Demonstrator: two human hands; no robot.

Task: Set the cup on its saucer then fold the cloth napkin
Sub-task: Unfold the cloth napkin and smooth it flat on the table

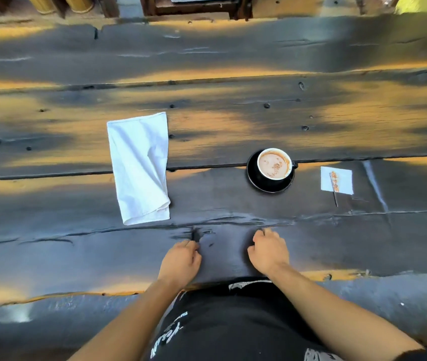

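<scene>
Your fingers [190,244] curl loosely on both hands, holding nothing, resting on the counter [233,113]. The coffee cup [275,164] already sits on its saucer [256,182] at one o'clock. The cloth napkin [139,168], at eleven o'clock, likely needs another fold.

You look down on a dark grey, charred-looking plank table [233,61] streaked with warm orange-yellow patches and dotted with black knots. Left of the cup [275,164], the cloth napkin [139,168] is plain white with bluish shadows in its creases. The cup is black outside, white inside, filled with pale brown drink flecked reddish-brown, on a glossy black saucer [259,182]. Right of the cup, a white paper square [337,179] carries orange-brown specks. Your shirt [233,329] is black with white lettering.
</scene>
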